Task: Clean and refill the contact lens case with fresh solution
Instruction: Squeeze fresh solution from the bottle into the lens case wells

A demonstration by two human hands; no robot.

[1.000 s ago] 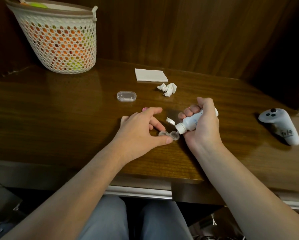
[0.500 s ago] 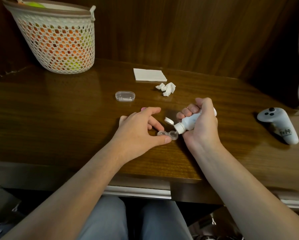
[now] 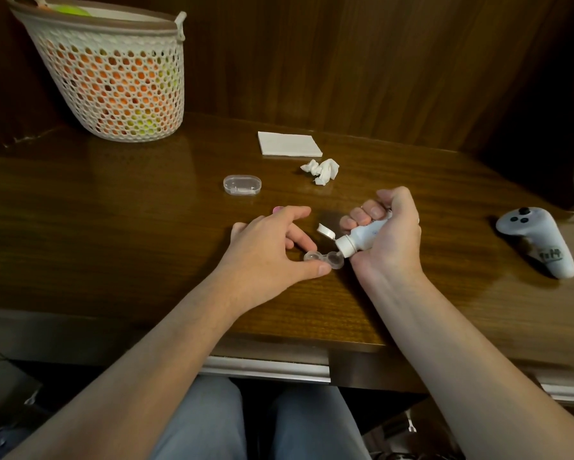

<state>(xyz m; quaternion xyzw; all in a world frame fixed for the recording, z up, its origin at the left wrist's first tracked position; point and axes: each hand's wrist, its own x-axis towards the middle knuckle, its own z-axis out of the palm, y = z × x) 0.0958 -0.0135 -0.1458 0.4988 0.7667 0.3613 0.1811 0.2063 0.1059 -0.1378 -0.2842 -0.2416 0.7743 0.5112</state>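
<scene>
Head view: lens case [image 3: 324,259] on table [image 3: 113,234], both wells open. Left hand [image 3: 268,250] pinches case steady. Right hand [image 3: 387,236] grips bottle [image 3: 362,239] tilted, nozzle over right well. Step: refilling, judged. Next: squeeze gently, shift nozzle to left well.

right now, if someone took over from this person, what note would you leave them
Left hand: fingers pinch and steady the clear lens case on the table.
Right hand: wrapped around the white solution bottle, flip cap open, nozzle tipped over the case's right well.
Nearby: crumpled tissue, folded tissue, clear oval box.
Done: case open, wiping apparently finished.
Left: fill both wells (levels not visible), close the bottle and case.
</scene>
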